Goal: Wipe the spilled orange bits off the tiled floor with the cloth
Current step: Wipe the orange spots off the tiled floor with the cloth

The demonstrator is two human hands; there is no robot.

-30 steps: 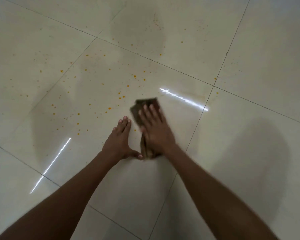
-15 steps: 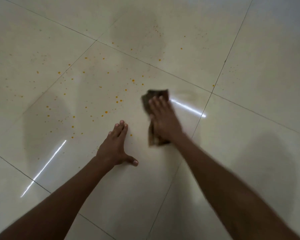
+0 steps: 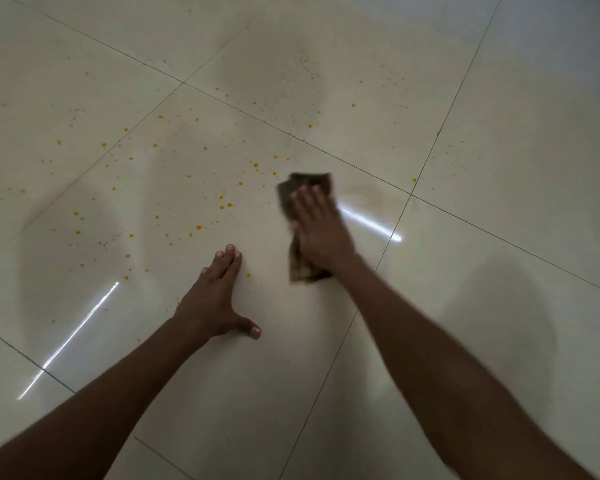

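Observation:
A folded brown cloth (image 3: 303,184) lies flat on the cream tiled floor (image 3: 482,209), pressed down by my right hand (image 3: 321,230), whose palm and fingers cover most of it. Orange bits (image 3: 222,206) are scattered over the tiles to the left of the cloth and farther back; the nearest ones sit just left of its far corner. My left hand (image 3: 215,299) rests palm down on the floor, fingers together and thumb spread, holding nothing. One small orange bit (image 3: 247,275) lies between the two hands.
Dark grout lines (image 3: 388,233) cross the floor diagonally. Bright light streaks reflect off the glossy tiles at the lower left and just right of the cloth. More faint orange specks (image 3: 352,105) dot the far tiles.
My right hand has slid the cloth away from me and to the right, from beside my left thumb to farther up the tile. My left hand stays planted.

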